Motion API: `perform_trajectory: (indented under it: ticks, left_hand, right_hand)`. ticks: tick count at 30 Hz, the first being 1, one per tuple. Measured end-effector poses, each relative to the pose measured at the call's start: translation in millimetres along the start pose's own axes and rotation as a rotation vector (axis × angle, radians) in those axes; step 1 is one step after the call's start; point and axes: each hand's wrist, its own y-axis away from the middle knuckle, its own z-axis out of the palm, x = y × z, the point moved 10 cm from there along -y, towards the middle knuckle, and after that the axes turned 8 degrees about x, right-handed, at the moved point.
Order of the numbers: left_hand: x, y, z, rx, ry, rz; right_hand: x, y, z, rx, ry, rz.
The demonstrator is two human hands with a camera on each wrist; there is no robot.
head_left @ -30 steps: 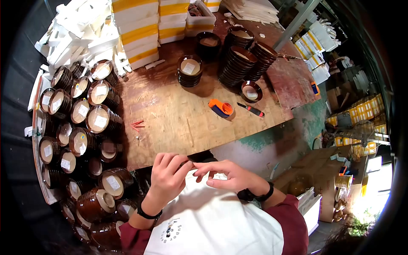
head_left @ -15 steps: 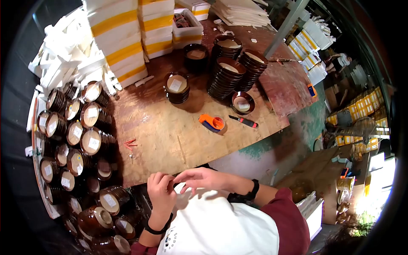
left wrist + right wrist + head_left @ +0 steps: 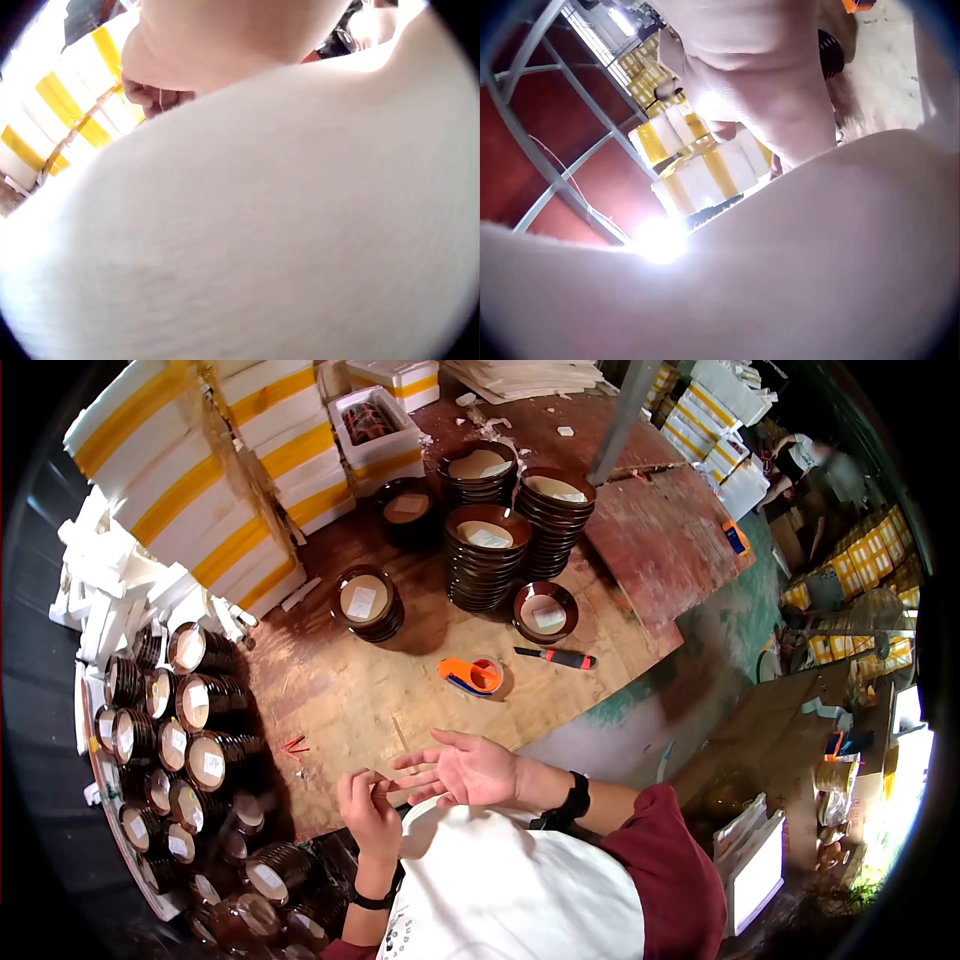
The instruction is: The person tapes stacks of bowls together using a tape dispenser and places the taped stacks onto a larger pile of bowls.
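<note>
In the head view both hands are together in front of the person's white shirt front, near the table's front edge. My left hand point(image 3: 368, 815) has loosely bent fingers, their tips right at the fingertips of my right hand point(image 3: 472, 772). The right palm is turned up, fingers spread and fairly straight, and no object shows in it. Farther forward on the table lie an orange and blue tape dispenser point(image 3: 470, 676) and a black and red utility knife point(image 3: 556, 658). A single brown glazed bowl point(image 3: 545, 612) with a white label stands behind the knife.
Tall stacks of brown bowls point(image 3: 487, 565) stand at the table's back, with a shorter stack point(image 3: 367, 605) to their left. Many labelled stacks point(image 3: 207, 760) lie along the left. White foam boxes point(image 3: 180, 480) with yellow tape rise behind. A metal post point(image 3: 625, 420) stands at the back.
My right hand has turned from palm down to palm up and its fingers have spread. The left fingers stay close to its fingertips. The head view has shifted, bringing the foam boxes nearer.
</note>
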Motion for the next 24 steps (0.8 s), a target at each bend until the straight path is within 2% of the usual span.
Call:
perform_trajectory:
  ticks: [2, 3, 6, 7, 10, 11, 14, 19, 22, 24]
  left_hand:
    - [-20.5, -3.2, 18.2, -0.057, 0.132, -0.220]
    - [-24.0, -6.3, 26.0, -0.073, 0.165, -0.233]
    - [-85.2, 6.1, 54.3, -0.047, 0.474, -0.484]
    - [-100.1, 11.0, 63.1, -0.087, 0.510, -0.602]
    - [-140.5, 35.5, 84.7, -0.148, 0.694, -0.870]
    - [-143.0, 40.2, 88.5, -0.144, 0.706, -0.915]
    - [-137.5, 49.9, 99.8, -0.156, 0.761, -0.969]
    - [-135.2, 64.5, 96.2, -0.001, 0.798, -0.979]
    - [-147.2, 81.9, 85.3, 0.117, 0.762, -1.007]
    - [-150.9, 90.4, 81.7, 0.153, 0.720, -1.023]
  right_hand:
    - [-14.4, 6.2, -15.6, 0.071, 0.084, -0.053]
    - [-22.7, 9.1, -24.4, 0.107, 0.128, -0.079]
    - [-58.5, 22.9, -77.7, 0.337, 0.491, -0.195]
    - [-77.0, 34.1, -95.5, 0.567, 0.645, -0.272]
    - [-119.5, 51.7, -160.3, 0.887, 1.064, -0.460]
    - [-123.9, 55.0, -180.8, 0.921, 1.058, -0.470]
    - [-129.8, 66.3, -224.9, 1.002, 1.035, -0.460]
    - [-129.5, 65.5, -266.8, 1.015, 1.076, -0.321]
    - [-141.2, 66.5, -268.9, 1.041, 1.220, -0.405]
    - [-144.5, 69.0, -264.5, 1.046, 1.132, -0.384]
